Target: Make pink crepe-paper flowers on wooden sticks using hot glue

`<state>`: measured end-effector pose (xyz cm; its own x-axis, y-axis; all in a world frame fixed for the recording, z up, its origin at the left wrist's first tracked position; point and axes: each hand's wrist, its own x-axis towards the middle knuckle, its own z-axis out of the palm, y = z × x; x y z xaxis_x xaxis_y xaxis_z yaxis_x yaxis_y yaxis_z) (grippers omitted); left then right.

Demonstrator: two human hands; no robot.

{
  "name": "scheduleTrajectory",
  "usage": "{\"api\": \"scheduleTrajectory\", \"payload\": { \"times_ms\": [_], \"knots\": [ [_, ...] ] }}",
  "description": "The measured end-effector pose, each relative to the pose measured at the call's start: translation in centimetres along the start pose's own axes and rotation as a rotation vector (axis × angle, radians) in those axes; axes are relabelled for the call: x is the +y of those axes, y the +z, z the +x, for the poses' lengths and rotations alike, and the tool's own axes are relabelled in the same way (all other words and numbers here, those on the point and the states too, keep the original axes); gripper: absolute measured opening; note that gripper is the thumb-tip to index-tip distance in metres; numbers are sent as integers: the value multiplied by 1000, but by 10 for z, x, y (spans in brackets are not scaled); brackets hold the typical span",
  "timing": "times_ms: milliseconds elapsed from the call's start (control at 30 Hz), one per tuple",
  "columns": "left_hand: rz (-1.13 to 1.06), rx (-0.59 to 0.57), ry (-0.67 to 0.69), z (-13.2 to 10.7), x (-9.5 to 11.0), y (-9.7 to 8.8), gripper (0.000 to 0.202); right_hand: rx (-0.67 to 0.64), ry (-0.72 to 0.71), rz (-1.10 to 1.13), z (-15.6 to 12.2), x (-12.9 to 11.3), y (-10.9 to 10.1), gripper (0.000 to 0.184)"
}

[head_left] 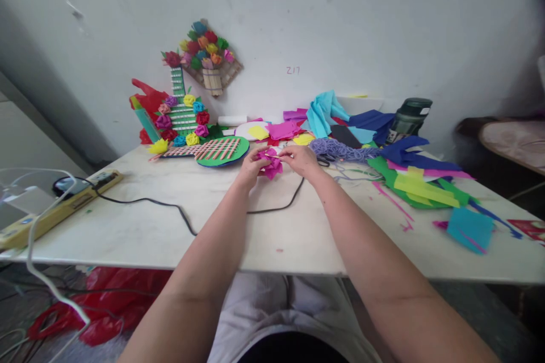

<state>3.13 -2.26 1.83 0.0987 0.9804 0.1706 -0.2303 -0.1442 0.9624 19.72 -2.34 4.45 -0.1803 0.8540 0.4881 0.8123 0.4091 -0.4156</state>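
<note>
While tight, fingers (256,156) on magenta paper (272,169)

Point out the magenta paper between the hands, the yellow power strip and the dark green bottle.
Magenta paper (273,169): head view, its lower folds.
Yellow power strip (69,205): head view, middle of its casing.
Dark green bottle (406,123): head view, its body below the lid.

pwr strip (83,199) on tbl (289,244) l, yarn (343,150) r, btl (407,120) back r
</note>
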Motion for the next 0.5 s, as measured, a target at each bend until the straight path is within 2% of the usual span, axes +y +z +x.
{"api": "scheduleTrajectory", "payload": {
  "times_ms": [167, 333, 500],
  "knots": [
    [-6, -13, -6, 2, -2, -2, 52, -58, 31, 0, 0, 0, -4, 23],
    [4, -23, -19, 4, -5, -4, 45, -40, 39, 20, -1, 1, -3, 26],
    [-7, -8, -29, 5, -7, -4, 47, -91, 38, 94, 0, 7, -2, 33]
  ]
}}
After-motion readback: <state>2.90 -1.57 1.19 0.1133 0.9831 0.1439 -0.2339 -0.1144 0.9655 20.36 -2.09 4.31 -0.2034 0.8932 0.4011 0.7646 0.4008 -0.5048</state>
